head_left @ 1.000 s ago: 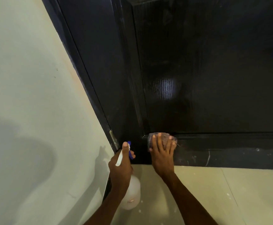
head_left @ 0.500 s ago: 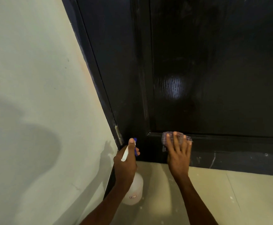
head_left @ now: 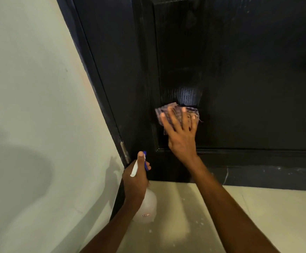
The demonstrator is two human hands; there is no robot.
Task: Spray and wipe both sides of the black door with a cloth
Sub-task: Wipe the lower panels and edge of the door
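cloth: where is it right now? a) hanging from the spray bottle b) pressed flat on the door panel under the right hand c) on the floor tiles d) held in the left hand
b: the right hand spreads straight fingers over the cloth on the black door, while the left hand grips the spray bottle.

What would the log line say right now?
left hand: holds spray bottle | right hand: presses cloth on black door

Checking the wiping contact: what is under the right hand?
Under the right hand a purplish cloth lies pressed against the black door. Its edges show past the fingertips; the part beneath the palm is hidden.
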